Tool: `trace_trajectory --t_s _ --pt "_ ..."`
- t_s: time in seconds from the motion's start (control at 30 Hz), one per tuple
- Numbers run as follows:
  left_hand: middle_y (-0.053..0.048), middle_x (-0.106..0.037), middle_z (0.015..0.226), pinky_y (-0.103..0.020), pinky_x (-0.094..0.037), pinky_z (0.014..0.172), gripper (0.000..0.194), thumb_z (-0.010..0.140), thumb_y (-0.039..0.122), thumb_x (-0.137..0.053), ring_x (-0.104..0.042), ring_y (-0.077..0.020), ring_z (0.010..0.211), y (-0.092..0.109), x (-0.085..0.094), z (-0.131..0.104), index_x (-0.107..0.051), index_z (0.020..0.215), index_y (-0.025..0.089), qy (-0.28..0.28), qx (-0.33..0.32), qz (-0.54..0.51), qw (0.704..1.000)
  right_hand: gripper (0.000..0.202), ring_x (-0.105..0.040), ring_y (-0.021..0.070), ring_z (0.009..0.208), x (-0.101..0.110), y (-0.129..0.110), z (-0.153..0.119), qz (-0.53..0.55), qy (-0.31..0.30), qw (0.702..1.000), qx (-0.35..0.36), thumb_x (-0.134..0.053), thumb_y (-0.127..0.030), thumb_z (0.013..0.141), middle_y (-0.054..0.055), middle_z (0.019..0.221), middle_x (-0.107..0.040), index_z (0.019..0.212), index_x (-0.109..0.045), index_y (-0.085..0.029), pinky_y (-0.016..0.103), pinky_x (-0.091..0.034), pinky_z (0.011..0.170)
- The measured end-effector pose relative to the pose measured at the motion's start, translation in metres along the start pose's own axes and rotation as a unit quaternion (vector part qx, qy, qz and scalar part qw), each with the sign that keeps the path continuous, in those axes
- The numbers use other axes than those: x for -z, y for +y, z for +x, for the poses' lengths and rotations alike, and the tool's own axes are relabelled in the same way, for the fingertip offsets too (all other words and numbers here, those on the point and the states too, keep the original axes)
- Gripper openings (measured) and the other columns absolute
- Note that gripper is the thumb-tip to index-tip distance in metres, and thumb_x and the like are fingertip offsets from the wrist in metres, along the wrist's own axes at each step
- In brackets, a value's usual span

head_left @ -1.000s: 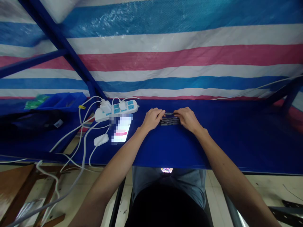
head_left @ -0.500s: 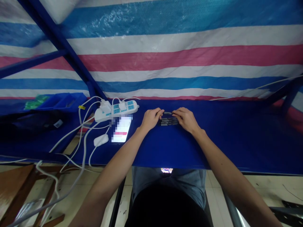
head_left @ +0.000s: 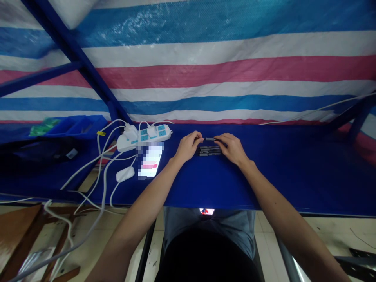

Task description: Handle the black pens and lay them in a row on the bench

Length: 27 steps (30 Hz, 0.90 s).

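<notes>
A dark pen (head_left: 210,139) lies crosswise between my two hands on the blue table. My left hand (head_left: 189,145) pinches its left end, fingers closed. At its right end, my right hand (head_left: 230,146) has thumb and fingers closed on it. Just nearer to me, several similar black and grey pens (head_left: 209,151) lie side by side in a small row, their ends close to my fingers. Part of each pen tip is hidden by the hands.
To the left are a white power strip (head_left: 147,137) with plugs, a lit phone (head_left: 150,162), a white adapter (head_left: 125,174) and looping white cables. Blue bins (head_left: 79,127) stand further left. A striped tarp (head_left: 223,74) hangs behind the blue table (head_left: 293,168).
The pen between my hands has turned or shifted slightly, showing more of its grey part. Both hands stay nearly in place, and the row of pens looks the same.
</notes>
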<state>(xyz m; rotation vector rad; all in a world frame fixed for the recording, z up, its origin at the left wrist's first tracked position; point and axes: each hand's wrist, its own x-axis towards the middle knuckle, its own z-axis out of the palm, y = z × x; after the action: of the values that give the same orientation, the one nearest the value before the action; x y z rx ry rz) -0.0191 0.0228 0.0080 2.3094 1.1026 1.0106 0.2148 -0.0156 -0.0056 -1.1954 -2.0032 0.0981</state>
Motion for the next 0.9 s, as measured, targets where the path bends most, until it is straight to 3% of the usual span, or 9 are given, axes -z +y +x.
trace_trajectory --t_s 0.27,0.5,0.57,0.73,0.9 --pt "-0.003 -0.067 0.09 -0.033 -0.046 0.084 0.03 0.109 0.036 -0.043 -0.063 -0.0194 0.088 0.0 0.001 -0.0013 -0.06 0.09 0.021 -0.024 -0.04 0.001 0.999 0.02 -0.07 0.0266 0.095 -0.0046 0.0055 0.0001 0.015 0.037 0.999 0.031 -0.059 -0.03 0.102 0.009 0.103 -0.078 0.108 -0.076 -0.021 0.044 -0.054 0.089" --pt "-0.003 -0.06 0.07 -0.033 -0.044 0.077 0.059 0.112 0.043 -0.032 -0.06 -0.0181 0.075 0.0061 0.0007 -0.0013 -0.058 0.064 0.019 0.006 -0.027 0.014 1.0 0.018 -0.069 0.0247 0.093 -0.0044 -0.0012 0.0016 0.028 0.092 0.994 0.059 -0.06 -0.028 0.102 0.008 0.102 -0.078 0.105 -0.077 -0.023 0.045 -0.055 0.086" --pt "-0.002 -0.063 0.071 -0.033 -0.044 0.078 0.056 0.111 0.044 -0.037 -0.061 -0.0175 0.075 0.0072 0.0011 -0.0013 -0.06 0.067 0.019 0.017 -0.023 0.002 1.0 0.019 -0.068 0.0249 0.092 -0.004 -0.0023 0.0018 0.024 0.094 0.994 0.059 -0.059 -0.027 0.102 0.008 0.101 -0.077 0.105 -0.077 -0.023 0.045 -0.056 0.086" --pt "-0.001 -0.071 0.092 -0.03 -0.048 0.081 0.021 0.106 0.039 -0.054 -0.065 -0.0172 0.085 0.0067 0.0018 -0.0008 -0.064 0.1 0.021 0.033 -0.036 -0.04 0.998 0.02 -0.067 0.0253 0.09 -0.0032 -0.0001 0.0014 0.013 0.1 0.993 0.054 -0.057 -0.027 0.102 0.009 0.098 -0.077 0.105 -0.076 -0.021 0.045 -0.056 0.082" --pt "-0.002 -0.068 0.087 -0.032 -0.046 0.084 0.027 0.108 0.031 -0.046 -0.063 -0.0181 0.086 0.0062 0.002 -0.0004 -0.062 0.089 0.021 0.029 -0.043 0.003 0.999 0.018 -0.067 0.0252 0.091 -0.0048 -0.0005 0.0011 0.021 0.093 0.994 0.057 -0.059 -0.027 0.102 0.008 0.099 -0.077 0.105 -0.076 -0.022 0.045 -0.056 0.083"
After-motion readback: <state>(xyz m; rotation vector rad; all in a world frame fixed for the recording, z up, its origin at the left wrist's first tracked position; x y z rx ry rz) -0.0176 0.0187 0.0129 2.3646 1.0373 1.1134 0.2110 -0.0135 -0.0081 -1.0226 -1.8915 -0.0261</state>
